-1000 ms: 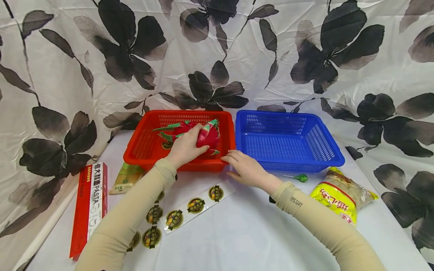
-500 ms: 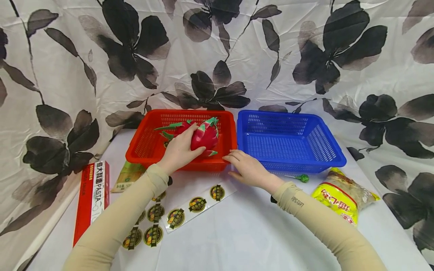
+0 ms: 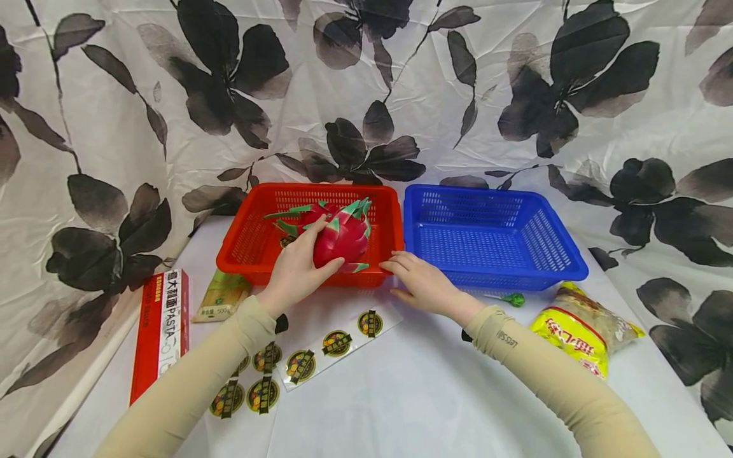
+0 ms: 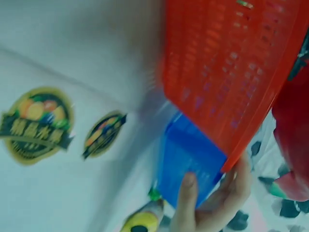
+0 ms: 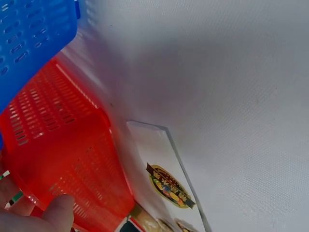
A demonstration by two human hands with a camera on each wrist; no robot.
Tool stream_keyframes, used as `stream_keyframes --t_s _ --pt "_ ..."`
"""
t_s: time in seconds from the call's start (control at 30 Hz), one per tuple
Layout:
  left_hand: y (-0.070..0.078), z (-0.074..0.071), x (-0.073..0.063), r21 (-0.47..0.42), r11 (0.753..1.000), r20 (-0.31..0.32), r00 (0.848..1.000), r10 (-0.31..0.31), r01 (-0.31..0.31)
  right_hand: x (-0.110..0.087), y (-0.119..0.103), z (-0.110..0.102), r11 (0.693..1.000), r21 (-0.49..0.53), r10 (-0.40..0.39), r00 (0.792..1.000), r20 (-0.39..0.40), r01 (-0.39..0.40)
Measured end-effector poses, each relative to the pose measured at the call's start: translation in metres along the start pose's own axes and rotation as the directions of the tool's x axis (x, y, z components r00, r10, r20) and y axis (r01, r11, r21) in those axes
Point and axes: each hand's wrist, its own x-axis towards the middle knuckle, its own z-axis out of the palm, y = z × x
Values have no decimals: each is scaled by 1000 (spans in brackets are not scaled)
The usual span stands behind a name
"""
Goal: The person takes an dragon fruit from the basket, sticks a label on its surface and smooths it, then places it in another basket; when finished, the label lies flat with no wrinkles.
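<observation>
My left hand grips a red dragon fruit with green leaf tips over the red basket. The fruit shows at the right edge of the left wrist view. Behind it, a second dragon fruit lies in the basket, partly hidden. Fingers of my right hand hold the front right corner of the red basket, thumb lower on the outer side. That hand shows at the bottom of the left wrist view. To the right stands a blue basket, nothing seen inside it.
A red pasta box and a yellowish packet lie at the left. Round fruit-logo stickers are in front of the red basket. A green lollipop and a yellow snack bag lie by the blue basket.
My left hand has drawn the dragon fruit a little left and toward me, and the fruit looks slightly higher. My right hand has stayed at the basket corner.
</observation>
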Motion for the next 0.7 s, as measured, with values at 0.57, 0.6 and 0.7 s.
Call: stream_keyframes --t_s 0.57,0.6,0.7 --pt "-2 7 -43 -158 980 -166 981 96 -123 -7 8 5 998 -5 -58 998 -9 58" --pt "-3 7 -47 -162 977 -176 978 109 -138 -7 8 6 998 -6 -58 998 -7 58" --pt "-3 9 -57 -164 972 -191 972 137 -170 -7 9 7 998 -12 -55 998 -1 55"
